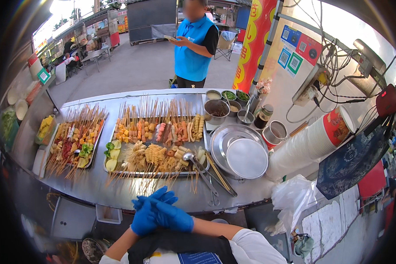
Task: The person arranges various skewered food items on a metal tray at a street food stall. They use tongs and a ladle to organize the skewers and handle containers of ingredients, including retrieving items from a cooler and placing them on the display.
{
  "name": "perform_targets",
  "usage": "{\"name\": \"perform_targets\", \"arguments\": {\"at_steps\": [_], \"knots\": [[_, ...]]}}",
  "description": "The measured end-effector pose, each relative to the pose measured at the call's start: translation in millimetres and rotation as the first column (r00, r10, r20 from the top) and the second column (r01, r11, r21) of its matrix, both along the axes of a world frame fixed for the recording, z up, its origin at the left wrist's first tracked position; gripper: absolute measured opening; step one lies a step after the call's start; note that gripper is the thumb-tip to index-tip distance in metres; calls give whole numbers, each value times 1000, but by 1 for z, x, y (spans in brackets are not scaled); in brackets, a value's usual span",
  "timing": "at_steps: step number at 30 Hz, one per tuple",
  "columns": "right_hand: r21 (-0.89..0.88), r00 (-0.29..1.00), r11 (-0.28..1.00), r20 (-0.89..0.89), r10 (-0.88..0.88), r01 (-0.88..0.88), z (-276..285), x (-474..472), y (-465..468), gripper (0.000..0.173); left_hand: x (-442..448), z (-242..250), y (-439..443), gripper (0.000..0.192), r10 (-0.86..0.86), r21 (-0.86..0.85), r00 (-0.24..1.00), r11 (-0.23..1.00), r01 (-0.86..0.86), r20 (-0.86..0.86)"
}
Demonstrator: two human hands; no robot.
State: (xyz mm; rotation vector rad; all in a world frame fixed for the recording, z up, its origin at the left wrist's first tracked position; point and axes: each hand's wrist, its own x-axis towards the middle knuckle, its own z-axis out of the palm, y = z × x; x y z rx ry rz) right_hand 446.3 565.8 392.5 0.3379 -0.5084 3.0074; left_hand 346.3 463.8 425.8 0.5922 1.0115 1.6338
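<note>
My left hand (144,218) and my right hand (176,216), both in blue disposable gloves, are crossed against each other at the counter's near edge. They hold no object, and some fingertips stick out apart. Just beyond them lies a large metal tray (106,167) of skewered food, with bamboo sticks pointing both ways. A steel ladle (200,171) rests across the tray's right corner. Beside it are long tongs (220,173) and scissors (213,198). A smaller tray (93,160) of sauced skewers sits to the left.
Steel lids (247,158), a sauce pot (216,109) and stacked paper tubs (303,148) stand on the right. Plastic bags (293,198) hang at the counter's right edge. Cables (336,59) and a power strip (310,84) hang above. A person (192,49) stands across the counter holding a phone.
</note>
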Motion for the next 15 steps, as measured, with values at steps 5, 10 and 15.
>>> {"name": "perform_targets", "arguments": {"at_steps": [5, 10, 15], "knots": [[-139, 989, 979, -8, 148, -148, -4, -15, -15, 60, 4, -17, -7, 58, 165, -18, 944, 986, -167, 287], [216, 989, 975, 149, 13, -46, 3, 10, -22, 62, 5, -22, -10, 49, 276, -155, 897, 959, -236, 346], [403, 991, 911, 129, 43, -92, 36, 23, -33, 64, -45, -37, -28, 43, 253, -38, 765, 957, -286, 592]]}}
